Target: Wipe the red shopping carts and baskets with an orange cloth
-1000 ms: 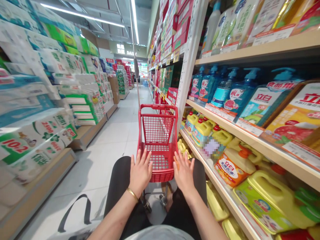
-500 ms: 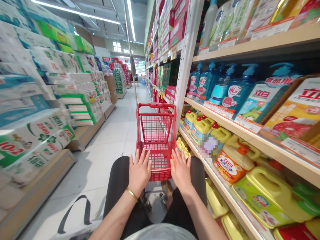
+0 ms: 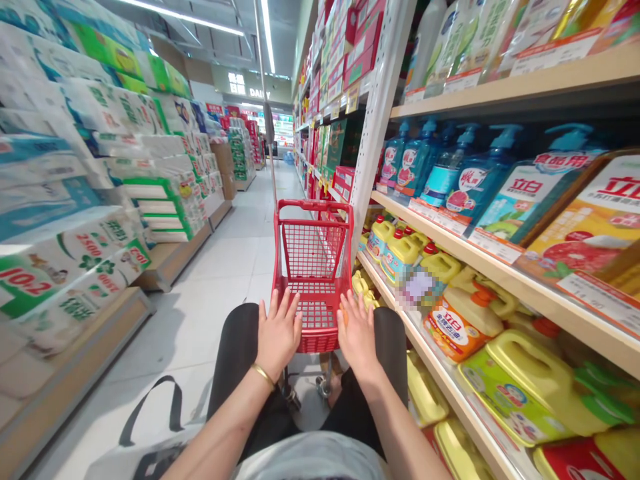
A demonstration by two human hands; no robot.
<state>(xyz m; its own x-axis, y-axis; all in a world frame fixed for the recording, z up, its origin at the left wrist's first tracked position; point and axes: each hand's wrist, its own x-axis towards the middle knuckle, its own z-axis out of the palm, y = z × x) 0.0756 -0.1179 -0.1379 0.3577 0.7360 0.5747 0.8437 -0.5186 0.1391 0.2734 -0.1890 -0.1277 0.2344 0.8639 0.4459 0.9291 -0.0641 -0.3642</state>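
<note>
My left hand (image 3: 279, 333) is held out palm down, fingers spread, beside my left knee, with a gold bangle on its wrist. My right hand (image 3: 357, 333) mirrors it by the right knee, fingers also apart. Neither hand holds anything. Between and beyond them stands a red plastic shopping cart (image 3: 320, 342), its basket bare of goods where I can see it. The fingertips overlap the cart's sides in the view; whether they touch it I cannot tell. A small orange patch shows by my right thumb, too little to name.
On the right, shelves hold blue pump bottles (image 3: 464, 187), yellow detergent jugs (image 3: 530, 373) and price tags. Packs of tissue paper (image 3: 75, 267) are stacked on the left. A bag with a black strap (image 3: 150, 400) lies at lower left. The tiled aisle (image 3: 250, 233) runs ahead.
The view has shifted slightly. My right hand sits a little further left and both hands appear slightly higher. Both stay spread, and nothing has been taken hold of.
</note>
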